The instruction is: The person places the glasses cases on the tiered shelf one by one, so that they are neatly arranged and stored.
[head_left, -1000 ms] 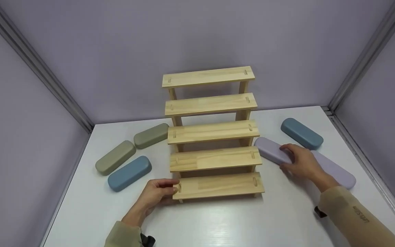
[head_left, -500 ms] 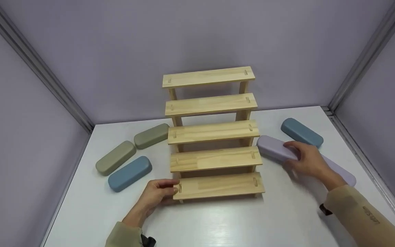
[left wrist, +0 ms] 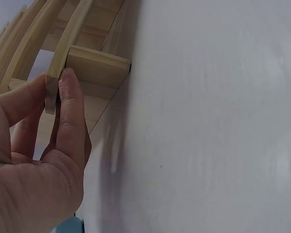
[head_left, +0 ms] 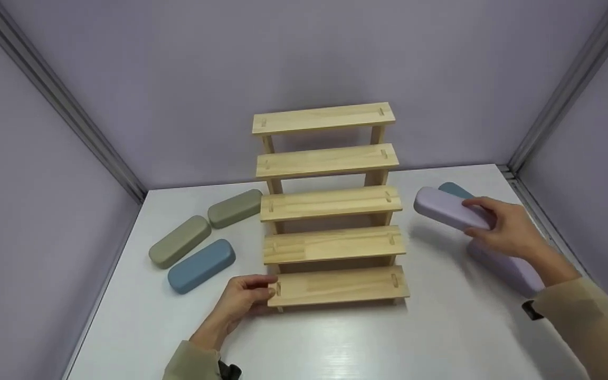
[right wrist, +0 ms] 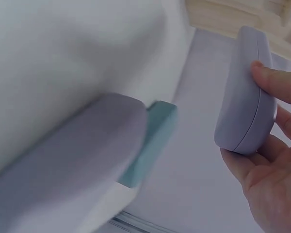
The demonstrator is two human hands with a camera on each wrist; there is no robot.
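A five-step wooden display rack [head_left: 330, 200] stands at the middle of the table against the back wall. My left hand [head_left: 238, 300] pinches the left end of its lowest board [left wrist: 58, 73] between thumb and fingers. To the right of the rack, my right hand [head_left: 510, 229] grips a lilac glasses case [head_left: 441, 207] by one end, raised above the tabletop. A seam runs along that case's side in the right wrist view. Below the hand lies a second lilac glasses case [head_left: 504, 269], partly covered by the hand. A blue glasses case [head_left: 454, 188] is mostly hidden behind the held one.
Left of the rack lie two olive-green glasses cases, one nearer the rack [head_left: 234, 208] and one farther out [head_left: 180, 241], with a blue case [head_left: 201, 266] in front. Pale walls rise behind and at both sides of the white table [head_left: 330, 343].
My right hand has lifted the lilac glasses case off the table and moved it right and back, over the blue case in view. The left hand keeps its hold on the rack.
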